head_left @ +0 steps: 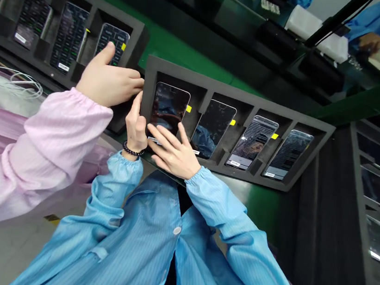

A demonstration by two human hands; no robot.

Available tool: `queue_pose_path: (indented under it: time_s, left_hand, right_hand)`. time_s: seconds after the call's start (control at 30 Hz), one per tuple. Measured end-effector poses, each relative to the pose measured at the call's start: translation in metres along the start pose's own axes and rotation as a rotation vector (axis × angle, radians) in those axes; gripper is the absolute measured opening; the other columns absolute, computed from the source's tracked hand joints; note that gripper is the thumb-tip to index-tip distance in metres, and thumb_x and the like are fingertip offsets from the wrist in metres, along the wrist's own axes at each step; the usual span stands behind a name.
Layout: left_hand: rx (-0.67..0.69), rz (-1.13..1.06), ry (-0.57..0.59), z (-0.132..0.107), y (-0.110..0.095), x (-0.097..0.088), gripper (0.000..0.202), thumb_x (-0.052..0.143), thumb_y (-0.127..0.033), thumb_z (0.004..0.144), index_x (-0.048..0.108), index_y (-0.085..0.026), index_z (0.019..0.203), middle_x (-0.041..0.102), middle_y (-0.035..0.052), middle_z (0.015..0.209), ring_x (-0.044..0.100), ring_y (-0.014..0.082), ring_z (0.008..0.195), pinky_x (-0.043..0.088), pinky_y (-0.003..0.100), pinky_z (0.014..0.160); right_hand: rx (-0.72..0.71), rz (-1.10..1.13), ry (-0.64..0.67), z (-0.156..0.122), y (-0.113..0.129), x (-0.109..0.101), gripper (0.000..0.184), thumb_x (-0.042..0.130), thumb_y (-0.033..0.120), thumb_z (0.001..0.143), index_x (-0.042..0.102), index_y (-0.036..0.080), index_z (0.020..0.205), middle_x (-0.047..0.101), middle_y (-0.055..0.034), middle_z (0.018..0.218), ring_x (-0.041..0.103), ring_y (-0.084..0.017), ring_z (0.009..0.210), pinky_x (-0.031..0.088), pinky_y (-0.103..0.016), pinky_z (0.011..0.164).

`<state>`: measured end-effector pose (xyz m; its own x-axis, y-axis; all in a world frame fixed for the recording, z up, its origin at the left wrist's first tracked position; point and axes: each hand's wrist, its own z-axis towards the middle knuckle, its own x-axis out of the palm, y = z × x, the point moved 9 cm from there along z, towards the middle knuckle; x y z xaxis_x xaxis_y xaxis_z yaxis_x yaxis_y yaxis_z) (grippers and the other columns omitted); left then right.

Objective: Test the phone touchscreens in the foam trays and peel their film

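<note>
A black foam tray (193, 159) lies tilted on the green bench in front of me, with several smartphones in separate slots. My left hand (137, 128), a dark beaded bracelet at its wrist, is closed on the tray's left end; some of its fingers are hidden. My right hand (176, 152) is spread flat with fingers apart over the lower part of the leftmost phone (170, 105); whether it touches the glass I cannot tell. The second phone (214, 127) has a dark screen. Lines of text glow on the third phone (253, 141) and the fourth phone (288, 153).
A co-worker's hand (110, 78) in a pink sleeve reaches to my tray's left end. Another foam tray (139, 37) with phones sits at upper left. Stacked trays (358, 164) of phones stand at right. Across the bench, another person's hands (371, 42) hold something pale.
</note>
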<state>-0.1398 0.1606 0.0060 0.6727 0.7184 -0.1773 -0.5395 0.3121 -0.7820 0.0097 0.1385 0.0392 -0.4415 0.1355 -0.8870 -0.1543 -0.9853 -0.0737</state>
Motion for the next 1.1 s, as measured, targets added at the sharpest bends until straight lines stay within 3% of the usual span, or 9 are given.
queue_pose_path:
  time_s: [0.2,0.37,0.6,0.7,0.8,0.93,1.03,1.1]
  left_hand:
    - [0.037,-0.039,0.0,-0.001,-0.012,0.0,0.078,0.027,-0.077,0.094,0.048,-0.027,0.149,0.054,0.0052,0.147,0.05,0.0295,0.141,0.041,0.053,0.12]
    - [0.011,-0.03,0.023,-0.002,-0.009,0.001,0.084,0.025,-0.083,0.091,0.047,-0.026,0.15,0.053,0.0066,0.148,0.049,0.0309,0.142,0.041,0.055,0.12]
    - [0.024,-0.024,0.023,0.0,-0.014,0.0,0.079,0.028,-0.076,0.095,0.048,-0.021,0.15,0.056,0.0103,0.145,0.05,0.0298,0.14,0.041,0.052,0.117]
    - [0.015,-0.026,0.015,0.001,-0.016,0.0,0.077,0.029,-0.075,0.096,0.049,-0.023,0.149,0.057,0.0101,0.144,0.05,0.0305,0.14,0.04,0.053,0.118]
    - [0.006,-0.034,0.003,0.0,-0.014,0.0,0.077,0.03,-0.076,0.095,0.05,-0.025,0.148,0.057,0.0086,0.145,0.05,0.0315,0.141,0.04,0.053,0.118]
    - [-0.01,-0.046,0.007,-0.002,-0.009,0.001,0.081,0.031,-0.078,0.094,0.048,-0.022,0.15,0.056,0.0088,0.148,0.05,0.0326,0.141,0.039,0.053,0.119]
    - [-0.018,-0.048,0.005,-0.002,-0.01,0.0,0.081,0.031,-0.078,0.094,0.048,-0.022,0.15,0.056,0.0092,0.147,0.05,0.0328,0.141,0.039,0.052,0.119]
    - [-0.027,-0.057,0.002,-0.002,-0.011,-0.001,0.078,0.032,-0.076,0.094,0.05,-0.024,0.149,0.056,0.0089,0.148,0.05,0.0322,0.141,0.039,0.05,0.119]
  right_hand:
    - [-0.012,0.016,0.033,-0.008,0.002,0.001,0.038,0.044,0.034,0.104,0.065,0.015,0.128,0.05,-0.0125,0.155,0.048,-0.025,0.144,0.02,-0.059,0.129]
    - [-0.01,-0.035,-0.018,-0.025,-0.005,-0.012,0.035,0.045,0.033,0.103,0.068,0.016,0.123,0.055,-0.0099,0.151,0.055,-0.024,0.138,0.017,-0.058,0.13]
    - [0.077,-0.07,-0.065,-0.048,-0.018,-0.024,0.029,0.05,0.032,0.101,0.071,0.019,0.118,0.063,-0.0091,0.144,0.058,-0.023,0.133,0.015,-0.055,0.131]
    - [0.089,-0.028,-0.029,-0.043,-0.019,-0.017,0.032,0.05,0.033,0.101,0.069,0.019,0.122,0.06,-0.0096,0.147,0.057,-0.024,0.134,0.018,-0.057,0.13]
    - [0.076,0.019,0.002,-0.036,-0.016,-0.009,0.031,0.049,0.033,0.101,0.072,0.018,0.115,0.059,-0.0102,0.147,0.057,-0.024,0.135,0.021,-0.057,0.129]
    - [0.06,-0.008,-0.075,-0.031,-0.014,-0.014,0.03,0.047,0.031,0.101,0.074,0.018,0.107,0.063,-0.0094,0.143,0.06,-0.023,0.132,0.016,-0.055,0.131]
    - [0.068,-0.023,-0.121,-0.025,-0.013,-0.018,0.031,0.048,0.03,0.101,0.071,0.017,0.117,0.062,-0.0097,0.144,0.058,-0.024,0.134,0.012,-0.055,0.132]
    - [0.094,-0.004,-0.071,-0.017,-0.014,-0.012,0.037,0.049,0.032,0.101,0.065,0.017,0.131,0.058,-0.0105,0.149,0.054,-0.025,0.138,0.013,-0.058,0.131]
